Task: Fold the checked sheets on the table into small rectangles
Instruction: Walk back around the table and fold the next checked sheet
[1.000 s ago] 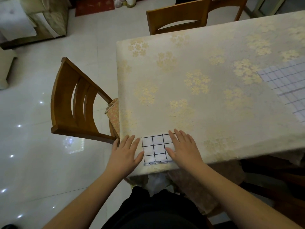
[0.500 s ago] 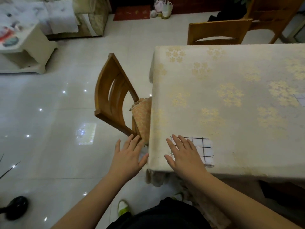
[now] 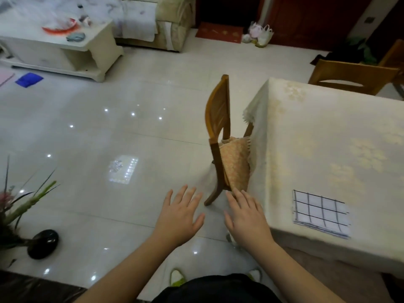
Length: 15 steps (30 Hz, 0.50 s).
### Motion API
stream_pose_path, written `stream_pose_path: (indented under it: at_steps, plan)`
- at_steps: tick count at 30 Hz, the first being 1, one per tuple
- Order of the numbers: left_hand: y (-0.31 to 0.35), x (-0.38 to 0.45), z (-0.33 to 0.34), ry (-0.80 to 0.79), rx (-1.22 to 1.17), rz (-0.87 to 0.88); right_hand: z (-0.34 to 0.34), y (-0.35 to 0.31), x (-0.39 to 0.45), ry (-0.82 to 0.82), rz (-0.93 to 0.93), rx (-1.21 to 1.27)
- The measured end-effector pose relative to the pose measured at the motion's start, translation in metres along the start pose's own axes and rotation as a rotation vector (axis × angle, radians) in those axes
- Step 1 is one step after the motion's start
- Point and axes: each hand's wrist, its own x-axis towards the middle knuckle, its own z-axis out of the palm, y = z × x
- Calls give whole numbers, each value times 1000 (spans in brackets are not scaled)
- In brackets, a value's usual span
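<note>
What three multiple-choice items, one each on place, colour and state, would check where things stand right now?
1. Where does the folded sheet lie?
A. near the table's front edge
B. on the chair
C. on the floor

2. What colour are the sheet's grid lines?
A. red
B. dark
C. green

3. How are the two hands?
A. both gripping the sheet
B. one pressing the sheet
C. both open, holding nothing

Answers:
1 A: the sheet rests on the tablecloth close to the near edge.
2 B: dark lines cross a white ground.
3 C: the left hand and right hand have spread fingers, out over the floor to the left of the table, apart from the sheet.
</note>
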Motion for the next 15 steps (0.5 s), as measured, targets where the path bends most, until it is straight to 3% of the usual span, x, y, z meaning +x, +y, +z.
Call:
stream_pose_path:
  at_steps: [6, 15]
  plan:
    - [-48, -18, -14, 19, -32, -33, -2, -49, 18, 41, -33, -44]
    - [-83, 11, -17, 66, -35, -59, -3, -61, 63, 35, -52, -36]
